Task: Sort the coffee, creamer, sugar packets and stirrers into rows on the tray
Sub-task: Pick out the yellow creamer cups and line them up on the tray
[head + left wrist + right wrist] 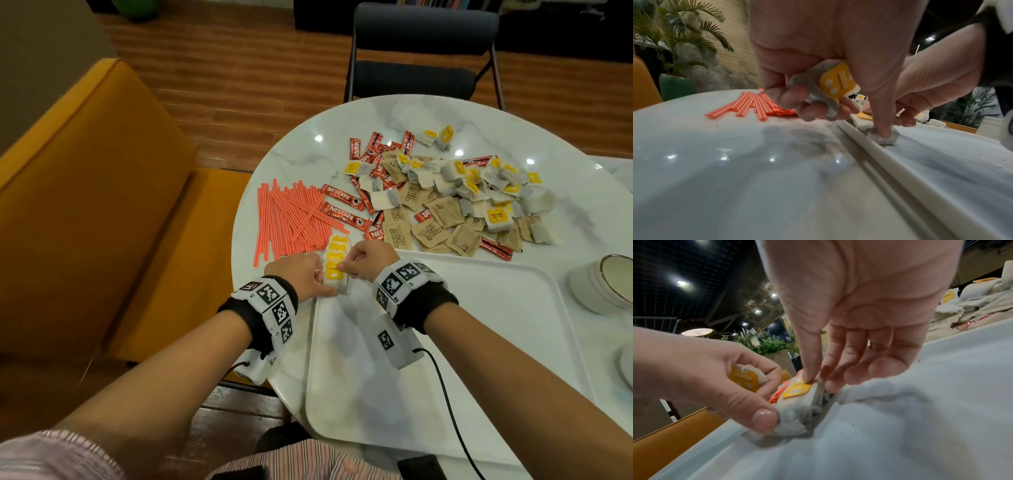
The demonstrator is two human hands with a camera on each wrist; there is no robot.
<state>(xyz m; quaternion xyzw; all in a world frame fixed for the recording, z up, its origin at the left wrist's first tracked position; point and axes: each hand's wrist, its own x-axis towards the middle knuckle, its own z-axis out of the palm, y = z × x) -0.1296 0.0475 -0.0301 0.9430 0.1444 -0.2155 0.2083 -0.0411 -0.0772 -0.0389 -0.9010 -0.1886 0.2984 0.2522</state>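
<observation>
Left hand (301, 274) grasps one yellow-tagged packet (830, 86), thumb pressing the packet row (337, 263) at the tray's (479, 342) far-left corner; right hand (368, 262) pinches the row's nearest tag.

Orange-and-white striped stirrers (291, 219) lie on a white marbled bench (298, 144). Coffee sticks (342, 198) are red (white lettering); tea-bag tags (337, 263) yellow.

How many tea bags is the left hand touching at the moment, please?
2 tea bags. One sits in the curled fingers of the left hand; the other lies just inside the tray rim, pressed under its thumb. More may be hidden beneath the palm.
</observation>
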